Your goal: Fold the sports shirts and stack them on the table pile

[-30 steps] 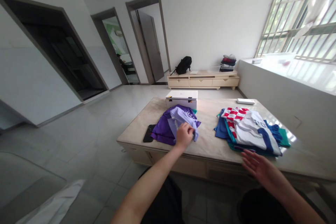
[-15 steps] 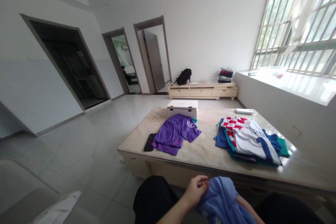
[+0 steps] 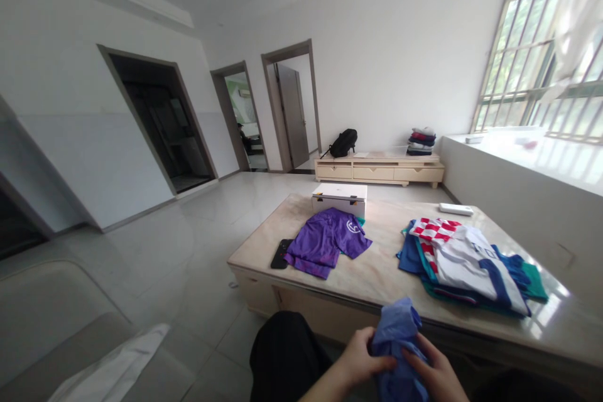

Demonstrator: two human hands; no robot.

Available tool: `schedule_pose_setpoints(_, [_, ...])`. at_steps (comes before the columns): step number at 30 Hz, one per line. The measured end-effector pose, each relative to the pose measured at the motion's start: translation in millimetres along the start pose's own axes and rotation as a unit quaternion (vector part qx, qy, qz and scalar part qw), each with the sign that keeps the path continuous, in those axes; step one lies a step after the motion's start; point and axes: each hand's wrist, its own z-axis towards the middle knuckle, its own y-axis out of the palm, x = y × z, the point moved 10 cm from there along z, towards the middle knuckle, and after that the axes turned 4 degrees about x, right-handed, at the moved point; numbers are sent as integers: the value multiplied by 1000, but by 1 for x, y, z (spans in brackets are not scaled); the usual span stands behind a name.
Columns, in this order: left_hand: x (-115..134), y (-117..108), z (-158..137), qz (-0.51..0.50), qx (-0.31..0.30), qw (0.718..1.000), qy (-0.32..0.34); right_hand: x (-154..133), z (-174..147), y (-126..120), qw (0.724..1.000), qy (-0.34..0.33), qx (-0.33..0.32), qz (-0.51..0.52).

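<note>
Our fingers (image 3: 365, 335) clamp a blue cloth (image 3: 397, 321) at the frame's bottom, right of centre.
Our left hand (image 3: 358, 358) grips its left side, our right hand (image 3: 436, 369) its right. Beyond, on the table (image 3: 377, 273), we see a purple shirt (image 3: 325, 240) mid-frame, a phone (image 3: 279, 255) beside it, a box (image 3: 339, 199) behind, a shirt pile (image 3: 466, 264) right.

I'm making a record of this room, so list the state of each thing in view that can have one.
Blue garment: crumpled, held up
Left hand: gripping the blue garment
Right hand: gripping it too
Purple garment: lying on the table
Red-checked white shirt: lying atop other clothes
White box: lid down
Grey door: open
Cabinet drawers: shut
Far clothes: stacked
Backpack: open or shut, cannot tell
</note>
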Motion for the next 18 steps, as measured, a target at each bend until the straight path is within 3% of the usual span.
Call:
schedule_pose_setpoints(3, [5, -27, 3, -63, 108, 992, -12, -1, -3, -11, 998, -37, 28, -32])
schedule_pose_setpoints(5, [9, -52, 4, -137, 189, 972, -10, -11, -5, -27, 994, -65, 52, -67])
schedule_pose_setpoints(9, [2, -87, 6, -215, 278, 936, -33, -25, -14, -96, 967, -44, 225, -108])
schedule_pose_setpoints(12, [-9, -92, 5, -263, 300, 915, -67, -22, -19, -132, 938, -22, 317, -134])
schedule_pose_setpoints(15, [-9, -80, 4, -297, 283, 908, -85, -32, -20, -121, 918, -101, 312, -222])
schedule_pose_setpoints(18, [2, -53, 3, -324, 210, 918, -89, -38, -26, -70, 906, -195, 231, -298])
